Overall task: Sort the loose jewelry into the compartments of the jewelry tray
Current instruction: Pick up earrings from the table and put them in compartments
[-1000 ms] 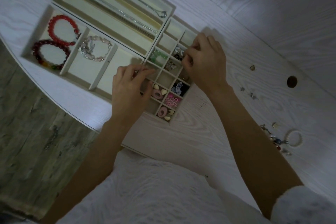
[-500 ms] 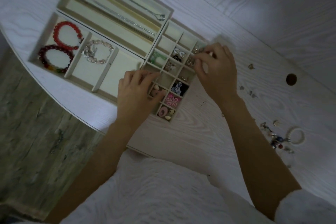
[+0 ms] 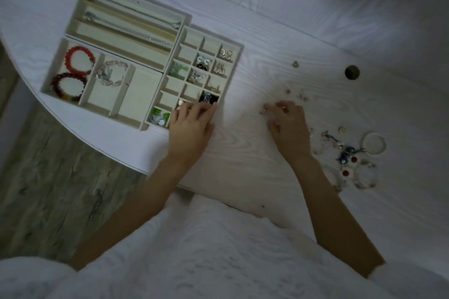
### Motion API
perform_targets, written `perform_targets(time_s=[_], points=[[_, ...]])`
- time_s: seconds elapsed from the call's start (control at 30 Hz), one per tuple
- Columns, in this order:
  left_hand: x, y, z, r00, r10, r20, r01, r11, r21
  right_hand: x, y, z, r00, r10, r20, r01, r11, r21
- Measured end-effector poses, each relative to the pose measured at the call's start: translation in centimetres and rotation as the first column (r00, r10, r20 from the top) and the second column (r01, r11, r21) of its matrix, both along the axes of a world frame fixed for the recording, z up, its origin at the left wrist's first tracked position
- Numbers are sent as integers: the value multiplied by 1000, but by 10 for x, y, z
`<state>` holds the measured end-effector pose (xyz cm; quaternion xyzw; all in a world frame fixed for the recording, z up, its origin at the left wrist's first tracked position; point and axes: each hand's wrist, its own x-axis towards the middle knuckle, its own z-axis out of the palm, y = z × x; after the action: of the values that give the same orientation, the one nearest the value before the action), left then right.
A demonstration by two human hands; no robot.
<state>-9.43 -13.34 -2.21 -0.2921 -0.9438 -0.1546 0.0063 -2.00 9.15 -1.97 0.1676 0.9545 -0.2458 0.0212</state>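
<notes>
Only the head view is given. Your left hand [image 3: 189,126] rests on the lower right corner of the tray [image 3: 237,54], fingers laid fairly straight over the bottom cells of the small-cell grid and gripping nothing that shows; it looks to be steadying the tray. Your right hand [image 3: 288,124] is out on the table [image 3: 243,148], right of centre and well apart from the tray, its fingers [image 3: 269,107] curled down onto a small piece [image 3: 263,111] at their tips. Blur hides whether that piece is already pinched or only touched, so I cannot tell if the hand holds anything. This reads as the pick-up step: one more loose item to fetch before it goes to a cell. The next move calls for a clean fingertip pinch, then a carry left to a free cell; several cells in the grid's left column and top row look bare. The rest of the loose jewelry lies in two places: a thin scatter of tiny bits [image 3: 295,64] above your right hand, and a denser heap [image 3: 347,155] at the right of the frame, with a pale bangle [image 3: 374,142] and red and blue pieces. Already sorted are the red bracelet [image 3: 79,59] and dark bracelet [image 3: 68,86] at the left, a clear bead bracelet [image 3: 113,73] beside them, and chains [image 3: 131,20] in the long slots at upper left. A round hole [image 3: 352,72] in the table sits at upper right, near the scatter; small bits could roll into it. Your left hand covers the bottom cells, so it would have to shift for those.
</notes>
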Motion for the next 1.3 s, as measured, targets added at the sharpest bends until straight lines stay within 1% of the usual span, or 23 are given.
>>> perform_targets(time_s=[0.07, 0.13, 0.2, 0.3, 0.4, 0.47, 0.5, 0.6, 0.67, 0.73, 0.8, 0.9, 0.97, 1.03, 1.07, 1.17, 1.23, 1.3], points=[[3, 1, 0, 1000, 16, 13, -16, 1000, -20, 12, 4, -4, 998, 45, -49, -44, 999, 21], [4, 1, 1, 998, 46, 44, -44, 998, -37, 24, 12, -5, 997, -1, -76, 3, 1000, 25], [10, 5, 3, 996, 78, 51, -75, 996, -58, 32, 26, -4, 996, -51, -79, 51, 999, -4], [15, 10, 6, 990, 129, 47, -124, 987, -98, 32, 41, -4, 997, -32, -77, 23, 994, -108], [16, 13, 7, 988, 151, 24, -147, 980, -133, 31, 53, 0, 997, -60, -52, 43, 958, -285], [19, 16, 8, 987, 158, 2, -156, 977, -147, 33, 62, 3, 997, -68, -43, 51, 948, -315], [20, 17, 8, 987, 163, -7, -162, 975, -155, 33, 65, 3, 997, -46, -55, 28, 956, -291], [23, 20, 9, 984, 173, -41, -177, 967, -181, 26, 67, 3, 988, 113, -105, -130, 976, -177], [23, 21, 11, 984, 175, -36, -179, 965, -190, 16, 63, 3, 984, 167, -60, -175, 973, -152], [23, 22, 12, 984, 172, -45, -178, 965, -192, 8, 57, 4, 980, 198, -8, -198, 975, -98], [23, 22, 12, 985, 161, -60, -170, 966, -194, 1, 52, 6, 980, 196, 39, -197, 980, 13], [23, 21, 11, 984, 159, -79, -170, 970, -171, -4, 46, 9, 976, 213, 35, -216, 957, 191], [23, 21, 9, 982, 158, -106, -173, 973, -153, -6, 43, 10, 974, 222, 43, -226, 950, 217], [22, 19, 7, 979, 154, -136, -172, 976, -131, -8, 40, 13, 973, 226, 48, -231, 955, 186], [21, 18, 6, 978, 154, -144, -171, 978, -118, -9, 39, 15, 975, 220, 34, -223, 964, 144], [23, 18, 6, 979, 167, -120, -179, 979, -98, -13, 37, 25, 987, 157, -18, -158, 986, -60], [23, 18, 6, 978, 196, -73, -202, 977, -69, -20, 31, 34, 996, 87, -19, -89, 977, -196], [23, 18, 6, 976, 214, -36, -215, 976, -41, -28, 22, 41, 999, 33, -14, -36, 955, -295]])
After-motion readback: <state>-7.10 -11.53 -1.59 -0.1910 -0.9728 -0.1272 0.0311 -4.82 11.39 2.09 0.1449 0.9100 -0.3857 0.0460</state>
